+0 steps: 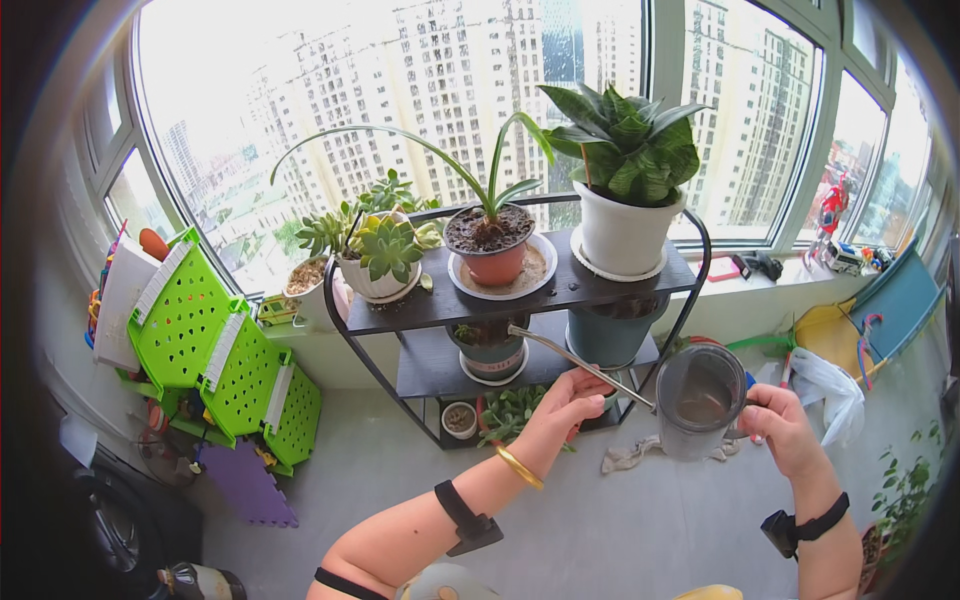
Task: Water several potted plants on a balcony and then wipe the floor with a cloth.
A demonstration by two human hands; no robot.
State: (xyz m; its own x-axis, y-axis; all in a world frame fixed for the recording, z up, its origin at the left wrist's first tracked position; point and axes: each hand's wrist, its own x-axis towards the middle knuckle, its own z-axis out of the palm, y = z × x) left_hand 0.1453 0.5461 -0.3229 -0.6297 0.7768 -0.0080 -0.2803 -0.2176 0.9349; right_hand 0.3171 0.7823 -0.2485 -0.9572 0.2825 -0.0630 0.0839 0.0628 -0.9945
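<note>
My right hand [780, 424] is closed on the handle of a dark, see-through watering can [701, 397] with liquid inside. Its long metal spout [574, 361] points left, the tip over a green-grey pot [487, 352] on the middle shelf. My left hand [574, 401] is at the spout's underside, fingers partly curled; whether it grips the spout cannot be told. On the top shelf [555, 289] of a black plant stand are a succulent in a white pot [379, 274], a long-leaved plant in a terracotta-coloured pot [495, 262] and a broad-leaved plant in a white pot [628, 236].
Green perforated plastic bins [225, 352] stand at the left beside a purple foam mat [247, 484]. A cloth [630, 455] lies on the floor by the stand. A plastic bag [829, 390] and a folding chair [892, 300] are at the right. Windows rise behind the stand.
</note>
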